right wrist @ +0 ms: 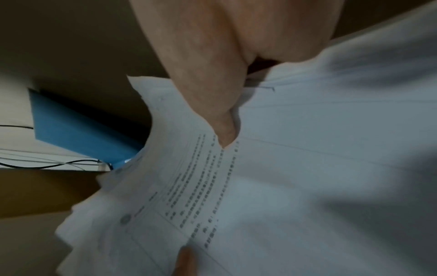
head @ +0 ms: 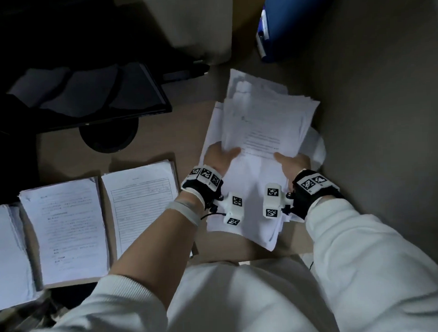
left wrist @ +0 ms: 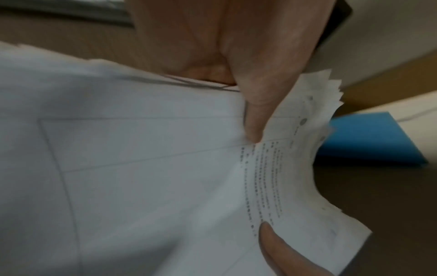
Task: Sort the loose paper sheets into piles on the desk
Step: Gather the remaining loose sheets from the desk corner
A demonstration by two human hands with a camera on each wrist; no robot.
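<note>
Your left hand (head: 219, 157) and right hand (head: 293, 163) both grip a thick sheaf of loose white printed paper sheets (head: 266, 122) — thumbs on top, fingers underneath, probably curled, hidden by the paper. The sheaf sits lifted over a messy white paper heap (head: 254, 209) at the right of the tan wooden bench (head: 162, 140). Three sorted white paper piles (head: 68, 230) lie side by side at left — near a black monitor (head: 91, 93). Blue folder (head: 294, 19) stands behind.
</note>
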